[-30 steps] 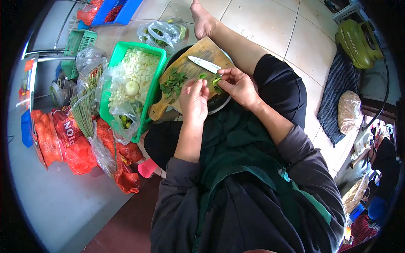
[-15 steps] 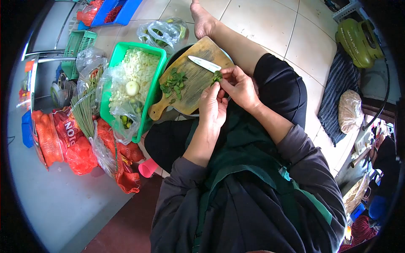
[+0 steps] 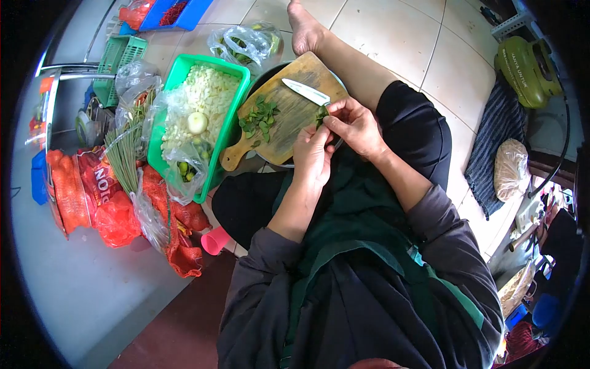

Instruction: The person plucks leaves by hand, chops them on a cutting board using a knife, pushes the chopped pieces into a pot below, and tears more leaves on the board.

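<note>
Between the fingertips of both hands is a small bunch of green leaves (image 3: pixel 321 114). My left hand (image 3: pixel 312 154) pinches it from below left, and my right hand (image 3: pixel 356 127) pinches it from the right. Both are over the near right edge of a wooden cutting board (image 3: pixel 295 120), which lies on a round basin mostly hidden under it. A knife with a white blade (image 3: pixel 305 91) rests on the board just beyond my fingers; its handle is hidden by my right hand. A loose pile of green leaves (image 3: pixel 260 118) lies on the board's left part.
Left of the board stands a green tray (image 3: pixel 244 83) of chopped pale vegetable, with a whole peeled onion (image 3: pixel 196 123) and a plastic bag of small green fruits (image 3: pixel 187 169). Beyond is a bag of greens (image 3: pixel 246 46). Red net sacks (image 3: pixel 70 197) lie left; a gas cylinder (image 3: pixel 522 71) stands right.
The whole view has shifted slightly. My hands stay together at the board's edge, and the leaves between my fingers have turned a little. The knife and leaf pile keep their places on the board.
</note>
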`<action>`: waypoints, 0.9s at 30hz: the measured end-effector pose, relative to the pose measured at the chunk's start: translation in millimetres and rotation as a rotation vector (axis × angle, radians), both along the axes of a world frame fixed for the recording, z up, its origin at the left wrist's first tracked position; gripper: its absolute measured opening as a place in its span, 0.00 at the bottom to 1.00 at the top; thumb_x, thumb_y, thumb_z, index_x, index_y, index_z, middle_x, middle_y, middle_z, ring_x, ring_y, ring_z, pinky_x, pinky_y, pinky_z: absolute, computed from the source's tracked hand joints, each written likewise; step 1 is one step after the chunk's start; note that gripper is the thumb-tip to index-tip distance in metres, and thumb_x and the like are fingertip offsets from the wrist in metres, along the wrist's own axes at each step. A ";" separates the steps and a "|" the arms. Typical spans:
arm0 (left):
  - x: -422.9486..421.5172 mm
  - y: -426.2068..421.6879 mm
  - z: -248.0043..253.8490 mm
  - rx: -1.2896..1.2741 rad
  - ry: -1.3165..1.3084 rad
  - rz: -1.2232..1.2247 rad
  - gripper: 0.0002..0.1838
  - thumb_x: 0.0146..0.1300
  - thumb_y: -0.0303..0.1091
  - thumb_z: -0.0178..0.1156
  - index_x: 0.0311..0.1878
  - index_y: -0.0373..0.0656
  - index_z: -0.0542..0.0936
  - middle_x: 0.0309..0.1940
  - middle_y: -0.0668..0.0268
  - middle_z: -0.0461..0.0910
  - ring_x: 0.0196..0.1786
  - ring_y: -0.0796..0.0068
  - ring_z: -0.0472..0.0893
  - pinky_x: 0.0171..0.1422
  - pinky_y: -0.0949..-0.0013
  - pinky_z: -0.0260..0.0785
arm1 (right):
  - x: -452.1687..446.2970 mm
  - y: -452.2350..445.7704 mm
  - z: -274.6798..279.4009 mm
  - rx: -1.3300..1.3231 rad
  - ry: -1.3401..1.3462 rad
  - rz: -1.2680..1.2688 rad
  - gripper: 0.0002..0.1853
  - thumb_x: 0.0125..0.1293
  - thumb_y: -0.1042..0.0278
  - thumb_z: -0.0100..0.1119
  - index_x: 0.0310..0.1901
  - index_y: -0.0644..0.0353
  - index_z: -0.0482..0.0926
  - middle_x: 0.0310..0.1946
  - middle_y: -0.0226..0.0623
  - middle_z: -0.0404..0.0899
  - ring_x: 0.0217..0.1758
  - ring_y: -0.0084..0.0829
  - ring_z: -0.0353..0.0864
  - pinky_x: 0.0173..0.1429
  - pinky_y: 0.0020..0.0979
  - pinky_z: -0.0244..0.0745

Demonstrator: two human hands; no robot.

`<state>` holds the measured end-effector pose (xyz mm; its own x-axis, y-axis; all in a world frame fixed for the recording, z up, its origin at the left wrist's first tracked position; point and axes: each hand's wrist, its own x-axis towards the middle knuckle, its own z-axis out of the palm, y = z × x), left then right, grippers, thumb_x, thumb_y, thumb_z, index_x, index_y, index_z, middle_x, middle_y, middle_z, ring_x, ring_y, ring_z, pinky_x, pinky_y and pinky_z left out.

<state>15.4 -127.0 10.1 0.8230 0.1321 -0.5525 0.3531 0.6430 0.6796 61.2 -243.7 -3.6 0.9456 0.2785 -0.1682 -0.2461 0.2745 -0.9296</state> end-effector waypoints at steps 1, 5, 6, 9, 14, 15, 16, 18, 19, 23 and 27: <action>-1.0 -0.2 -1.0 0.009 0.006 0.014 0.06 0.63 0.30 0.64 0.36 0.46 0.75 0.31 0.74 0.75 0.32 0.86 0.73 0.32 0.80 0.64 | -0.6 0.3 0.4 -0.003 -0.004 -0.005 0.10 0.63 0.75 0.65 0.44 0.64 0.76 0.33 0.29 0.79 0.35 0.17 0.78 0.43 0.22 0.77; -6.6 -1.2 5.4 0.086 0.030 -0.036 0.08 0.63 0.30 0.65 0.41 0.45 0.75 0.34 0.73 0.76 0.35 0.85 0.75 0.33 0.80 0.65 | 1.4 0.5 -6.8 -0.066 -0.048 -0.050 0.08 0.64 0.75 0.64 0.43 0.64 0.77 0.33 0.27 0.79 0.35 0.15 0.77 0.43 0.22 0.76; -7.5 -0.6 9.9 0.119 0.026 -0.058 0.09 0.62 0.30 0.65 0.42 0.44 0.75 0.35 0.73 0.76 0.35 0.85 0.75 0.33 0.80 0.65 | 0.7 0.7 -6.5 -0.082 -0.090 -0.069 0.08 0.64 0.74 0.64 0.42 0.64 0.78 0.33 0.27 0.80 0.35 0.15 0.77 0.42 0.21 0.76; -9.0 3.6 13.3 0.335 -0.057 -0.011 0.10 0.62 0.30 0.66 0.43 0.42 0.76 0.36 0.71 0.77 0.36 0.85 0.75 0.36 0.80 0.67 | -1.1 1.0 -4.9 -0.163 -0.220 -0.102 0.07 0.63 0.74 0.64 0.42 0.64 0.79 0.32 0.27 0.80 0.33 0.14 0.76 0.40 0.21 0.75; -6.0 21.2 2.7 0.519 -0.260 -0.031 0.05 0.65 0.30 0.63 0.42 0.43 0.79 0.32 0.75 0.77 0.32 0.89 0.73 0.34 0.81 0.65 | -4.2 -0.7 5.0 -0.326 -0.346 -0.067 0.08 0.62 0.74 0.66 0.42 0.63 0.81 0.29 0.28 0.81 0.31 0.14 0.76 0.38 0.21 0.75; -4.2 22.3 4.1 0.514 -0.251 -0.019 0.04 0.66 0.29 0.63 0.40 0.42 0.79 0.30 0.76 0.76 0.30 0.89 0.72 0.33 0.82 0.64 | -4.3 -0.8 4.1 -0.336 -0.356 -0.044 0.08 0.61 0.74 0.66 0.42 0.63 0.81 0.29 0.28 0.81 0.31 0.14 0.77 0.38 0.21 0.75; -3.5 23.7 4.1 0.507 -0.248 -0.017 0.03 0.65 0.29 0.63 0.40 0.42 0.79 0.30 0.75 0.76 0.30 0.89 0.72 0.33 0.82 0.64 | -4.4 -1.9 2.5 -0.346 -0.366 -0.021 0.08 0.61 0.74 0.66 0.42 0.63 0.81 0.29 0.29 0.81 0.30 0.15 0.77 0.37 0.21 0.75; -2.2 25.6 3.8 0.492 -0.243 -0.014 0.03 0.65 0.28 0.63 0.40 0.42 0.79 0.30 0.75 0.76 0.30 0.89 0.72 0.33 0.82 0.64 | -3.9 -2.7 4.0 -0.367 -0.408 0.001 0.09 0.60 0.74 0.67 0.42 0.63 0.81 0.29 0.30 0.82 0.30 0.15 0.77 0.37 0.22 0.75; -2.0 25.6 1.2 0.524 -0.255 -0.012 0.03 0.65 0.27 0.63 0.40 0.41 0.79 0.30 0.75 0.76 0.30 0.90 0.71 0.33 0.82 0.64 | -4.4 -2.9 8.3 -0.376 -0.439 0.002 0.09 0.60 0.74 0.67 0.42 0.63 0.81 0.29 0.30 0.82 0.30 0.16 0.78 0.37 0.22 0.75; -1.9 20.0 -1.0 0.628 -0.292 -0.011 0.03 0.64 0.24 0.63 0.40 0.40 0.78 0.29 0.75 0.76 0.30 0.90 0.71 0.34 0.83 0.64 | -6.5 -3.0 9.6 -0.433 -0.435 0.005 0.10 0.59 0.74 0.67 0.42 0.63 0.81 0.29 0.31 0.82 0.30 0.17 0.79 0.37 0.23 0.76; -2.7 21.4 -2.7 0.589 -0.361 -0.026 0.04 0.64 0.22 0.62 0.41 0.37 0.77 0.32 0.70 0.79 0.34 0.89 0.75 0.39 0.82 0.68 | -6.0 -3.4 8.4 -0.419 -0.419 -0.013 0.09 0.59 0.74 0.67 0.41 0.62 0.81 0.29 0.31 0.83 0.31 0.17 0.80 0.38 0.22 0.76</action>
<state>12.7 -105.6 7.4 0.9489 0.3040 -0.0851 0.0489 0.1247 0.9910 55.3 -247.1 4.8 0.9582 0.2565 0.1271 0.1661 -0.1365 -0.9766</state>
